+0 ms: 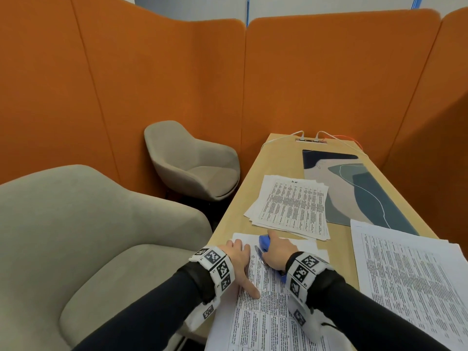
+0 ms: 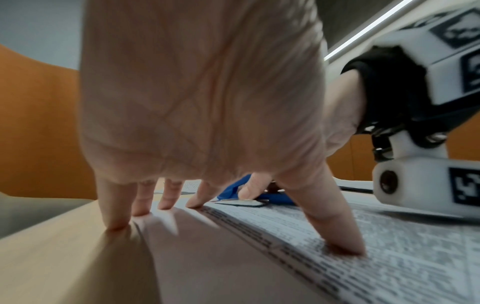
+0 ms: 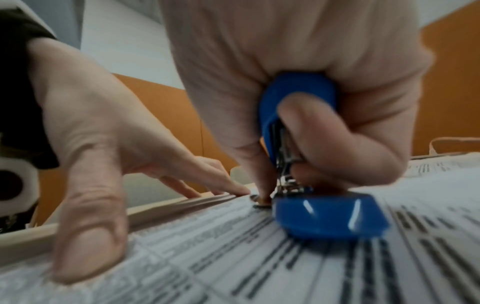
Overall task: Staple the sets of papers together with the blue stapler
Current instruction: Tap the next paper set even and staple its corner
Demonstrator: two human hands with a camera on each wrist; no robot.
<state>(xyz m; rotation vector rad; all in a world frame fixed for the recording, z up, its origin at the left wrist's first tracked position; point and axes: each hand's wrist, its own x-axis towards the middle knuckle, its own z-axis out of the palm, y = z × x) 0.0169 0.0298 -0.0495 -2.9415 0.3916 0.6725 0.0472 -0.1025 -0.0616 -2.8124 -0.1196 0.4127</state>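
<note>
1. Orange padded screens wall in a pale wooden table (image 1: 229, 219), with two grey armchairs (image 1: 195, 163) on its left side.
2. Nearest the person lies the set of papers (image 1: 268, 310) being worked on, printed with dense tables. A second set (image 1: 291, 203) lies farther along the table, and a third set (image 1: 415, 279) lies to the right.
3. Across the left edge of the near set, the left hand (image 1: 239, 262) is spread flat: fingers straight and fanned wide, fingertips (image 2: 166, 202) pressing at the paper's edge and the thumb planted on the print.
4. Just right of it, the right hand (image 1: 277, 252) is wrapped round the blue stapler (image 3: 322, 216), thumb tucked against its side and palm over its top. The stapler's base rests on the top sheet near the far left corner.
5. Whether the corner sits between the stapler's arms or only beneath its base, none of the views shows clearly.
6. The step in hand appears to be placing the staple in that corner.
7. To do it well, keep the left hand's pressure even so the sheets stay squared, and feed the corner fully between the arms. Then press straight down with the palm rather than rocking, which could skew the sheets or bend the staple.
</note>
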